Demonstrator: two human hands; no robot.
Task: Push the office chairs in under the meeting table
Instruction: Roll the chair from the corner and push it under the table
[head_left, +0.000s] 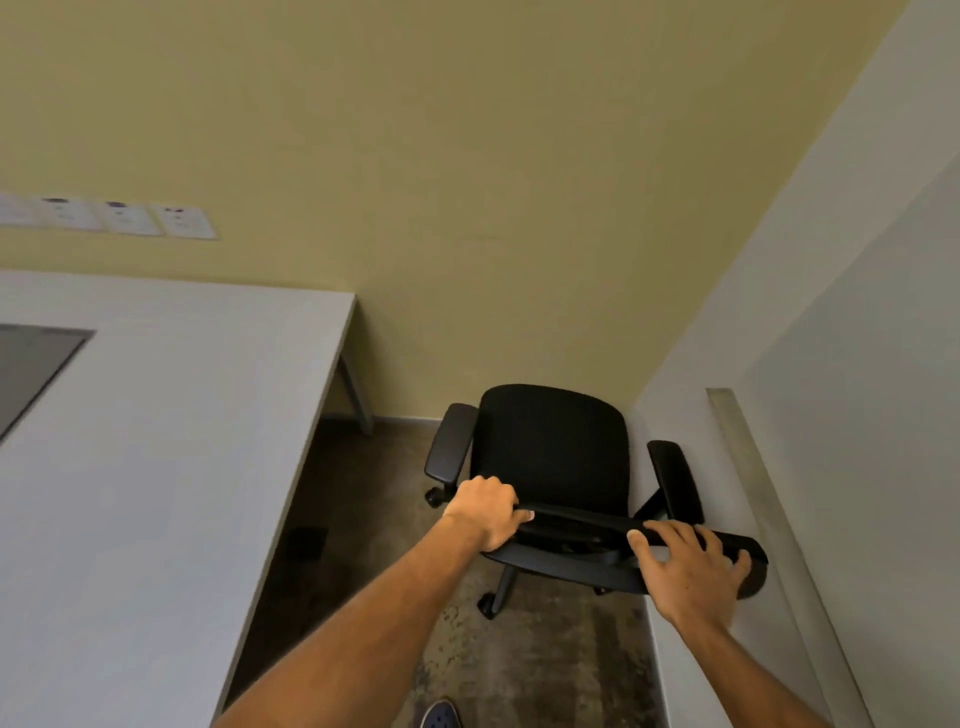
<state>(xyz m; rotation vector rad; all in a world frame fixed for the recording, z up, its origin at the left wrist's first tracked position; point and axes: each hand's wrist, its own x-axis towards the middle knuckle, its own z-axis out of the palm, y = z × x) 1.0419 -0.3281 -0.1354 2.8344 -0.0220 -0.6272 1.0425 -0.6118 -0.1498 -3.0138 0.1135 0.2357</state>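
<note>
A black office chair (553, 447) with armrests stands on castors in the corner, its seat facing the yellow wall. It is right of the white meeting table (156, 441), apart from it. My left hand (488, 512) grips the left end of the chair's backrest top. My right hand (685, 569) lies over the right end of the backrest top with its fingers spread across it. The chair's right armrest sits close against the white wall ledge.
A yellow wall (467, 208) rises just beyond the chair and a white wall with a ledge (753, 493) runs along the right. The table has a grey inset panel (31, 364) and a leg (356, 395) at its far corner. My shoe (440, 714) shows on the mottled brown floor.
</note>
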